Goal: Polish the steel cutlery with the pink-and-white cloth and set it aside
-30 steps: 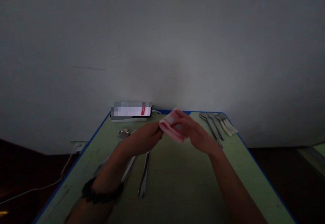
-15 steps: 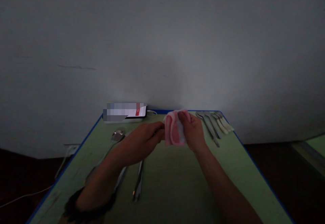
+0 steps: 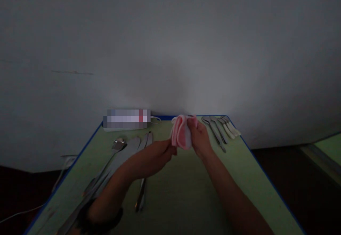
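A folded pink-and-white cloth (image 3: 182, 135) is held up over the middle of the table. My right hand (image 3: 200, 138) grips it from the right, thumb pressed on its front. At the cloth's lower left edge, my left hand (image 3: 160, 155) is closed with its fingers together; what they pinch is hidden. A small greyish edge, too small to name, peeks out above the cloth. Left of my left hand lie a metal ladle (image 3: 119, 144) and other long metal utensils, partly covered by my forearm. Behind my right hand rest several spoons (image 3: 217, 130).
A phone (image 3: 128, 118), its screen blurred out, leans on a white stand at the table's back left, with a white cable (image 3: 156, 119) plugged in. The green table (image 3: 186, 192) has blue edges and meets a grey wall (image 3: 170, 50). Some spoons have white handles (image 3: 232, 130).
My left hand has dropped slightly, from the cloth's side to its lower left edge. The cloth stays in my right hand. The view has shifted a little, showing more utensils at left.
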Demonstrator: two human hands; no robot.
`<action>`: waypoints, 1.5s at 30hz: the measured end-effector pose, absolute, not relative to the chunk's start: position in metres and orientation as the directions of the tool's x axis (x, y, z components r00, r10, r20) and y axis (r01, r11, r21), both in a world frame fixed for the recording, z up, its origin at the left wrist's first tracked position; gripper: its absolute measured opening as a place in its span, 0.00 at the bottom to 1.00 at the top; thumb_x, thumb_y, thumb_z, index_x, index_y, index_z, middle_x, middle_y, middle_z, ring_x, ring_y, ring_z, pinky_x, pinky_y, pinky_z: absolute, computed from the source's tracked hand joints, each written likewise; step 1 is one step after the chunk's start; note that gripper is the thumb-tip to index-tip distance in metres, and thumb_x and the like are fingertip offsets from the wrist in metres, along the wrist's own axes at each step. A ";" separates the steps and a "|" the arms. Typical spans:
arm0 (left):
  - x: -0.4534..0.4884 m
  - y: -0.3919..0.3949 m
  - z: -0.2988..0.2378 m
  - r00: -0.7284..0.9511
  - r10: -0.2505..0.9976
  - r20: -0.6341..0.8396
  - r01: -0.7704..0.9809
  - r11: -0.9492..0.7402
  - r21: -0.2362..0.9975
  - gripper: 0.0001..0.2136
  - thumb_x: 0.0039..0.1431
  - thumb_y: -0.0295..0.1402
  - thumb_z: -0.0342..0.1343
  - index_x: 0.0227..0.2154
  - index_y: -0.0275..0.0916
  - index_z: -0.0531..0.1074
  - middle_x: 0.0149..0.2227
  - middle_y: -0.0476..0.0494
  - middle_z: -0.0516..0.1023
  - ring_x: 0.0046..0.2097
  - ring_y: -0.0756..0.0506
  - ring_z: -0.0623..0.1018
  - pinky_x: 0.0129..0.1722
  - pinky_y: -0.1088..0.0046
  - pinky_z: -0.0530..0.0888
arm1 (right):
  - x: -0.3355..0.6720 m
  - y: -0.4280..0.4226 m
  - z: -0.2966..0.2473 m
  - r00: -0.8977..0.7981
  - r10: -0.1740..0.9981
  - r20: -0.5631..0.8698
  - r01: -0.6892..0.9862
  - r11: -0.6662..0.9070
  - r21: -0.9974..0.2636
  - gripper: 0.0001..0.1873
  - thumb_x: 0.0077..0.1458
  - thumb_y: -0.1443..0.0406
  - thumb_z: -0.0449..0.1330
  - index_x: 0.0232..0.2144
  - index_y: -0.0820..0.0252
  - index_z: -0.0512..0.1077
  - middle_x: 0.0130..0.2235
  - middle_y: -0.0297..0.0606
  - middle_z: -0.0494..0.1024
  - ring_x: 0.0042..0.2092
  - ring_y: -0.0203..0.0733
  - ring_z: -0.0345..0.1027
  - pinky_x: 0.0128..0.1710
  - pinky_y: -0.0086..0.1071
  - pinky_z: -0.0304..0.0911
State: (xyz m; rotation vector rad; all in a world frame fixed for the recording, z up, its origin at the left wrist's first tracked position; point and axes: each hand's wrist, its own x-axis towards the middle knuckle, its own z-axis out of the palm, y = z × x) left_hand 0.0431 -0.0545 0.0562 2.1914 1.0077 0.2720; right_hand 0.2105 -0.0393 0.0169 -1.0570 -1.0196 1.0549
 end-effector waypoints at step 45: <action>0.047 -0.054 0.058 0.785 0.605 -0.134 0.474 -0.446 0.759 0.18 0.63 0.39 0.33 0.25 0.39 0.62 0.23 0.52 0.65 0.25 0.51 0.66 0.27 0.76 0.64 | 0.199 -0.038 0.019 0.511 0.858 -0.055 -0.368 0.160 -0.916 0.22 0.51 0.50 0.50 0.34 0.63 0.69 0.34 0.44 0.76 0.32 0.40 0.70 0.30 0.32 0.64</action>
